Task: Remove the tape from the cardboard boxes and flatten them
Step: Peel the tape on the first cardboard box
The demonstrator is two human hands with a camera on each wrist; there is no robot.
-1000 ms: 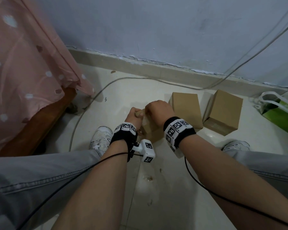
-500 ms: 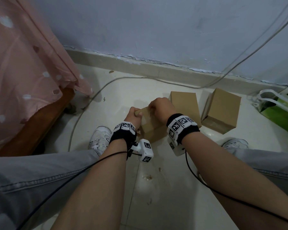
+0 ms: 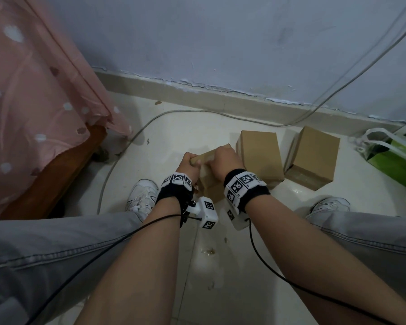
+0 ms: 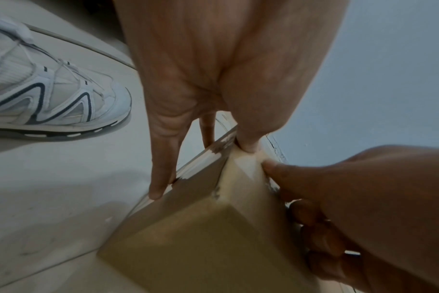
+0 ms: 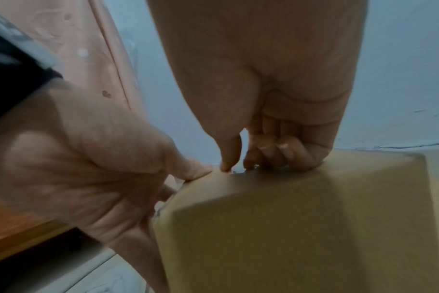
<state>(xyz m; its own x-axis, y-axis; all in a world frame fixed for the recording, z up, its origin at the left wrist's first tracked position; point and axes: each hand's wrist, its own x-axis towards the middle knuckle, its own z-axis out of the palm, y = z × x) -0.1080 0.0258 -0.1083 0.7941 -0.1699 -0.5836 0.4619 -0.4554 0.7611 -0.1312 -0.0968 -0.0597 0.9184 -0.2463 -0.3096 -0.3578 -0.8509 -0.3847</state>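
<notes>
Floor [image 3: 178,141]: pale glossy tile, scuffed, small debris specks nearer than the grip. Wall [image 3: 220,38] beyond the grip: blue-grey paint, flaking along a beige skirting [image 3: 197,96]. Left of grip: pink spotted curtain [image 3: 33,90] draped over brown wooden furniture [image 3: 63,170]. Light dim, diffuse.

Brown cardboard box [image 3: 209,184] tilted, held above floor; two closed boxes [image 3: 259,158] [image 3: 313,158] behind, rightward.

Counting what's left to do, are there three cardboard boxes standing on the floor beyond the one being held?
No, only two stand there: a middle cardboard box and a tilted right cardboard box beyond the held box.
</notes>
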